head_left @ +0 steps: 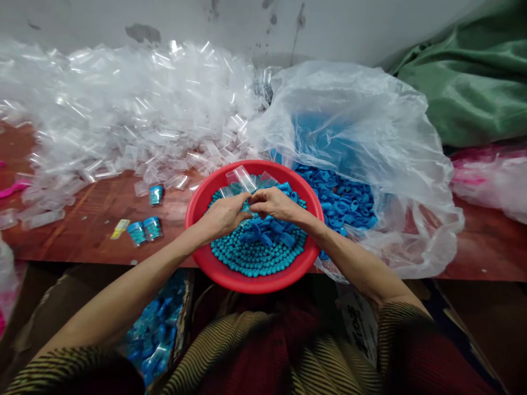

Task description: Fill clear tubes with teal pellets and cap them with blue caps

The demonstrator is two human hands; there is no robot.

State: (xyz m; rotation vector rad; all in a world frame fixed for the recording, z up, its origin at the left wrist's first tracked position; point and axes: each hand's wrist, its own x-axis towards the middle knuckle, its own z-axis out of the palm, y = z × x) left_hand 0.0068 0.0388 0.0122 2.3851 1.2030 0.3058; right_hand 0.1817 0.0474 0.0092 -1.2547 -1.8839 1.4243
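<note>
A red plastic bowl (206,200) sits at the table's near edge, filled with small teal beads (251,258) and blue plastic pieces (267,233). Both my hands meet over the bowl's middle. My left hand (224,215) is closed, pinching a small clear plastic bag (244,178) that sticks up behind the fingers. My right hand (272,203) is closed at the bag's mouth, its fingertips against the left hand's; what they hold is too small to make out.
A heap of clear little bags (123,109) covers the back left of the brown table (94,216). Three filled bags (145,229) lie left of the bowl. A large clear sack of blue pieces (349,200) stands right; a box of filled bags (158,329) sits below.
</note>
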